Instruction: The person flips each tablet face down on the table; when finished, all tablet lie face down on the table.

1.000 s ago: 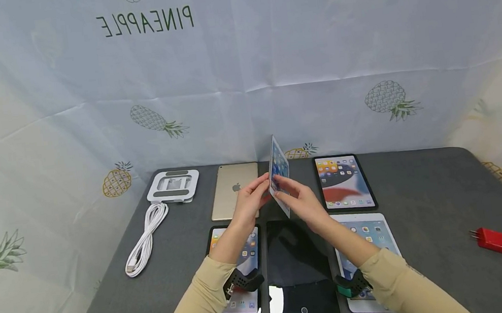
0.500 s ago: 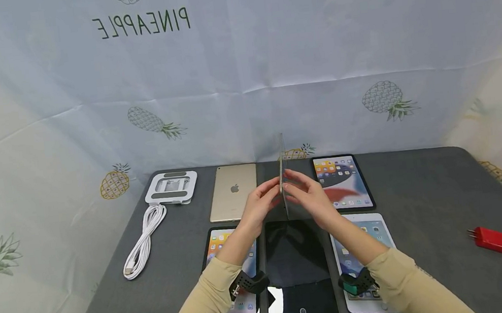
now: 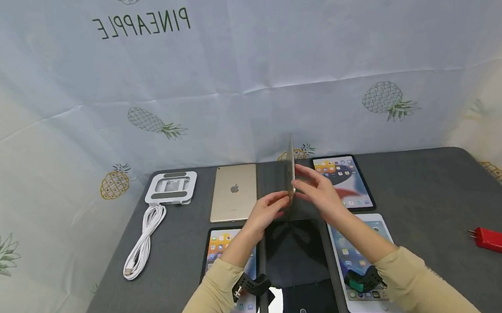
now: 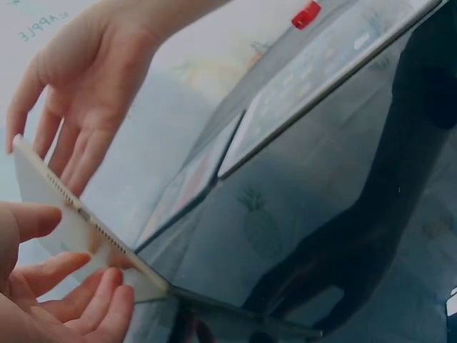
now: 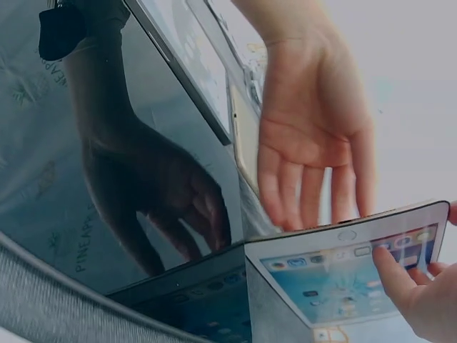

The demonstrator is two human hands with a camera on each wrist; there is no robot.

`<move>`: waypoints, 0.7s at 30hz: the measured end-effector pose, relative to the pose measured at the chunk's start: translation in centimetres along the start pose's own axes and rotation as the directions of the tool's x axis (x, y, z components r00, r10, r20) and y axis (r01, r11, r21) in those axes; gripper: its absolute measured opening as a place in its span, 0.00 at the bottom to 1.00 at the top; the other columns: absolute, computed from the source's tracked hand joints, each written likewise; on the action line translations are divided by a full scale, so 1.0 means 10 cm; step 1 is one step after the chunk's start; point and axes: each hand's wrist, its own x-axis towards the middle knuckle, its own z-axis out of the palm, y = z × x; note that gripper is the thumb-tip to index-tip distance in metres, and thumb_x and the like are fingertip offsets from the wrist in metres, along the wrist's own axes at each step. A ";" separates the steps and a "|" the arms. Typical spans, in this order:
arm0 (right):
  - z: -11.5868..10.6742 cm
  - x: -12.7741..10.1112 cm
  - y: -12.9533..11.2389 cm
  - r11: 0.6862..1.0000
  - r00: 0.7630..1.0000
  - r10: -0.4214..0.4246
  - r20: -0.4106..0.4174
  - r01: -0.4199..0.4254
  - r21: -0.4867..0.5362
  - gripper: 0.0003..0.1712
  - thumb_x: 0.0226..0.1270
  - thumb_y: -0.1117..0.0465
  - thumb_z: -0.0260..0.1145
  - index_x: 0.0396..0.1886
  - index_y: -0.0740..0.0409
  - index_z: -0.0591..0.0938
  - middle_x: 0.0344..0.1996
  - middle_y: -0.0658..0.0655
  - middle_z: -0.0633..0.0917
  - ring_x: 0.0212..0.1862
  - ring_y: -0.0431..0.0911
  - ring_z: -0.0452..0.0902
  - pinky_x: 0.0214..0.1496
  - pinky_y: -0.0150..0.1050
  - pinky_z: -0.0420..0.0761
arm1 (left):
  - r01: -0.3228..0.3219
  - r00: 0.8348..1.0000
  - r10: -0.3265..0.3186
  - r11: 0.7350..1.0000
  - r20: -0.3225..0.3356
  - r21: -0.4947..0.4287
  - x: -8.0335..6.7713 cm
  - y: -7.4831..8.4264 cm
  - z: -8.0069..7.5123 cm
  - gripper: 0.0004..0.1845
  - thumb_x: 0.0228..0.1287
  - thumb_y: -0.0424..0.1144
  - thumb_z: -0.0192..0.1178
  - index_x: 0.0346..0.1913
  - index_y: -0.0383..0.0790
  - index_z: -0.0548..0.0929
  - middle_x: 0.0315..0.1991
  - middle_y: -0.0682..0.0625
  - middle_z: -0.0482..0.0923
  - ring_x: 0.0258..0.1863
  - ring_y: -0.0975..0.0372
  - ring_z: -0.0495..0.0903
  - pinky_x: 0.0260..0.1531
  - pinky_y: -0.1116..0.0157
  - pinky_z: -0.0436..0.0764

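A white-fronted tablet with a gold back (image 3: 290, 165) stands nearly upright on its edge between the two hands. In the right wrist view its lit screen (image 5: 328, 289) faces the right hand. The right hand (image 3: 321, 195) grips it, one finger on the screen and a digit at the upper corner. The left hand (image 3: 268, 211) is at the back, low down, its loose fingers (image 4: 107, 289) touching or very near it; contact is hard to tell. A near corner meets its reflection at the far end of a dark-screened tablet (image 3: 297, 258) lying flat.
Around lie a gold tablet (image 3: 234, 201) face down, lit tablets at back right (image 3: 348, 187), front left (image 3: 220, 241) and front right (image 3: 348, 251). A folded white stand (image 3: 172, 187) and coiled white cable (image 3: 143, 244) lie left; a red charger (image 3: 494, 240) lies right. Cloth hangs behind.
The upright tablet has turned, its screen now facing right and its back showing to the left. It and both hands have shifted right; the left hand has slid lower.
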 end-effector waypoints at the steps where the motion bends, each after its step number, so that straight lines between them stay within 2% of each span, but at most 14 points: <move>1: -0.02 -0.01 -0.01 1.000 1.000 0.005 -0.006 -0.005 -0.004 0.33 0.72 0.61 0.61 0.74 0.59 0.63 0.69 0.60 0.66 0.67 0.55 0.66 0.62 0.52 0.73 | 0.010 1.000 -0.010 1.000 0.008 0.016 0.00 -0.01 0.00 0.22 0.73 0.42 0.56 0.64 0.33 0.75 0.58 0.41 0.77 0.58 0.51 0.77 0.58 0.55 0.75; 7: -0.15 -0.05 -0.02 0.999 0.999 0.026 -0.030 -0.026 -0.021 0.34 0.73 0.64 0.58 0.75 0.59 0.60 0.70 0.62 0.65 0.67 0.56 0.66 0.62 0.52 0.74 | 0.050 0.998 -0.052 0.996 0.024 0.078 0.01 -0.07 0.00 0.21 0.73 0.40 0.55 0.62 0.31 0.76 0.57 0.40 0.77 0.56 0.52 0.77 0.56 0.57 0.77; 16: -0.30 -0.11 0.01 0.999 0.999 0.027 -0.044 -0.029 -0.034 0.33 0.73 0.67 0.55 0.76 0.61 0.58 0.72 0.62 0.63 0.67 0.57 0.65 0.50 0.32 0.80 | 0.018 0.999 -0.026 0.986 0.046 0.163 0.03 -0.12 -0.01 0.21 0.72 0.40 0.56 0.62 0.31 0.77 0.61 0.39 0.75 0.57 0.50 0.76 0.56 0.57 0.76; 21: -0.35 -0.13 0.03 0.999 0.997 0.043 -0.065 -0.043 -0.006 0.33 0.73 0.68 0.54 0.75 0.63 0.58 0.72 0.63 0.63 0.65 0.52 0.67 0.48 0.28 0.79 | 0.003 0.999 -0.013 0.980 0.048 0.199 0.01 -0.11 -0.02 0.20 0.71 0.40 0.56 0.61 0.33 0.77 0.59 0.40 0.76 0.55 0.51 0.77 0.56 0.57 0.76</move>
